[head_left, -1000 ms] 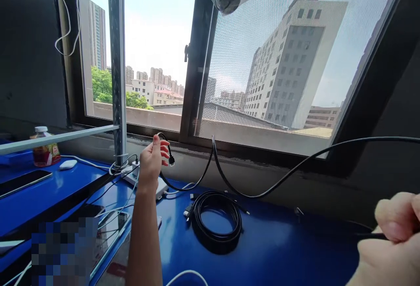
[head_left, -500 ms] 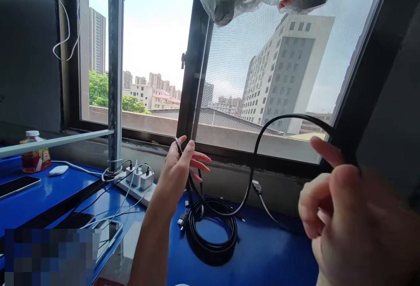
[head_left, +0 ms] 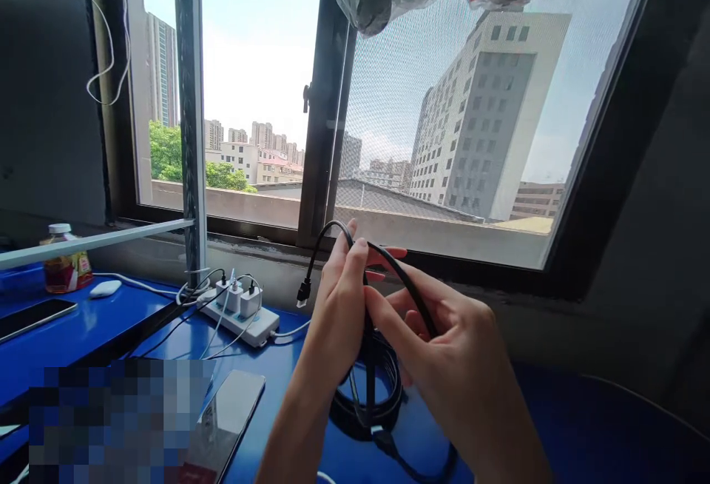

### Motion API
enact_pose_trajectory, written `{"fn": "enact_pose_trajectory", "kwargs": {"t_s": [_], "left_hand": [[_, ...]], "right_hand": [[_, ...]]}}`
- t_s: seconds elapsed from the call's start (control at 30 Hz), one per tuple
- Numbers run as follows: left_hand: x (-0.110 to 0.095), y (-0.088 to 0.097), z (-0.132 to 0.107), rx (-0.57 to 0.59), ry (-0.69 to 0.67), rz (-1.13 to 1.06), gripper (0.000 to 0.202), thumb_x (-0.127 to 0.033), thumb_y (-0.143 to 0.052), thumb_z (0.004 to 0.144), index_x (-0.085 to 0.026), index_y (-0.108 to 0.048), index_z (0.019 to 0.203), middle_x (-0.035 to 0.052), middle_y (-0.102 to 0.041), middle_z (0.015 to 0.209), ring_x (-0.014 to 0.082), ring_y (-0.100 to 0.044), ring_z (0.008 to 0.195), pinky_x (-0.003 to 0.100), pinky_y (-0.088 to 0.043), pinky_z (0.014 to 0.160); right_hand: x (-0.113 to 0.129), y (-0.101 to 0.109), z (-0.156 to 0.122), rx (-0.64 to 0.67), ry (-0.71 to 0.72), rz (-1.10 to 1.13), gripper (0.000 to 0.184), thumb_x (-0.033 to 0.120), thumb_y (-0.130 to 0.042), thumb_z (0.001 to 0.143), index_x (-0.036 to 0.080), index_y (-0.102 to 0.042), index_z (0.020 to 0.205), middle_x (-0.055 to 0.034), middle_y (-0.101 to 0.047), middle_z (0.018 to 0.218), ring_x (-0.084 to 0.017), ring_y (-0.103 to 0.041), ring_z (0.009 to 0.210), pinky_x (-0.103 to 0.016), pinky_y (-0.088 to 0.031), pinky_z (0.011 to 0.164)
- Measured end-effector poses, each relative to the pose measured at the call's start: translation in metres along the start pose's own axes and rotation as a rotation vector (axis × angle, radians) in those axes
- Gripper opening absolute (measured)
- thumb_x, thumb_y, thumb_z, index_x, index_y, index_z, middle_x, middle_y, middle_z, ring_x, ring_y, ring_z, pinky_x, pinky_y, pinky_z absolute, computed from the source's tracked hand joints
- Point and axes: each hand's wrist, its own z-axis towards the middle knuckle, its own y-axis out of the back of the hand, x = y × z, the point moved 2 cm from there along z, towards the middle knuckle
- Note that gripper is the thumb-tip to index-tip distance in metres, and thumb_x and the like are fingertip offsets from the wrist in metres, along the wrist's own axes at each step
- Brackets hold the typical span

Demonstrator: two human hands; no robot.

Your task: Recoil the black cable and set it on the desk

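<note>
Raised above the blue desk, my left hand (head_left: 345, 299) pinches a black cable (head_left: 337, 223) between thumb and fingers. One end of the cable arches over this hand and hangs on its left, ending in a plug (head_left: 303, 293). Close beside it, my right hand (head_left: 452, 347) is closed around another stretch of the same cable, its fingertips near the left palm. Below both hands lies a coil of black cable (head_left: 395, 395), partly hidden by the wrists. A second plug (head_left: 382, 437) with a pale metal tip shows in front of the coil.
A white power strip (head_left: 260, 332) with chargers stands left of the hands. A phone (head_left: 236, 402) lies in front of it; another phone (head_left: 36, 319), a white case (head_left: 105, 288) and a bottle (head_left: 66, 266) are farther left. A metal post (head_left: 191, 136) rises before the window.
My right hand has come in from the far right to meet my left hand, bringing its cable loop along. The left hand has shifted right and closed more. The cable's hanging plug now shows.
</note>
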Motion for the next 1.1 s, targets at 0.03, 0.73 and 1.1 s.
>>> {"fn": "enact_pose_trajectory", "kwargs": {"t_s": [0.03,0.73,1.1], "left_hand": [[0.002,-0.001,0.002,0.008,-0.005,-0.006,0.042,-0.037,-0.049,0.083,-0.023,-0.050,0.123,0.0047,-0.067,0.093,0.0211,-0.061,0.095,0.028,-0.052,0.073],[-0.007,0.023,0.017,0.012,-0.118,0.033,0.023,-0.036,-0.050,0.081,-0.017,-0.058,0.072,0.0016,-0.056,0.070,0.0113,-0.053,0.062,0.020,-0.040,0.051],[0.004,0.011,0.015,0.382,-0.077,-0.054,0.039,-0.050,-0.066,0.068,-0.018,-0.044,0.058,-0.0070,-0.034,0.040,0.0047,-0.026,0.039,0.020,-0.019,0.038]], "right_hand": [[-0.002,0.000,0.001,-0.008,0.003,-0.002,0.041,0.040,-0.059,0.075,0.017,-0.065,0.110,0.0026,-0.053,0.052,-0.006,-0.039,0.038,-0.016,-0.030,0.032],[-0.018,0.039,0.009,-0.348,0.019,0.121,0.064,0.045,-0.064,0.072,0.024,-0.047,0.129,0.0040,-0.054,0.059,-0.009,-0.045,0.038,-0.016,-0.034,0.028],[-0.003,0.015,0.000,0.000,0.168,-0.122,0.047,0.047,-0.066,0.070,0.029,-0.064,0.113,-0.0007,-0.068,0.078,-0.006,-0.042,0.034,-0.018,-0.033,0.029]]}}
